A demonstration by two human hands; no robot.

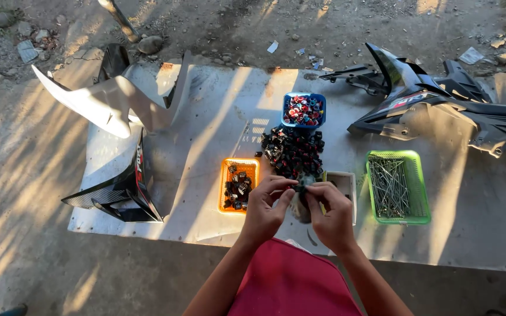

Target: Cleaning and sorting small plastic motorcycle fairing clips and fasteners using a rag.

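Note:
My left hand (265,208) and my right hand (334,213) meet over the near edge of a white board (218,111) lying on the ground. Both pinch one small black part (297,186) between their fingertips, with a greyish round thing (300,208) just under them. Directly beyond the hands lies a heap of small black parts (293,152). An orange basket (239,184) holding several black parts sits left of my left hand. A small white tray (345,182) is partly hidden behind my right hand.
A blue basket of red and white bits (303,110) stands beyond the heap. A green basket of thin metal pins (397,187) sits on the right. Motorcycle body panels lie at left (112,105) and at right (440,102). Dirt and stones surround the board.

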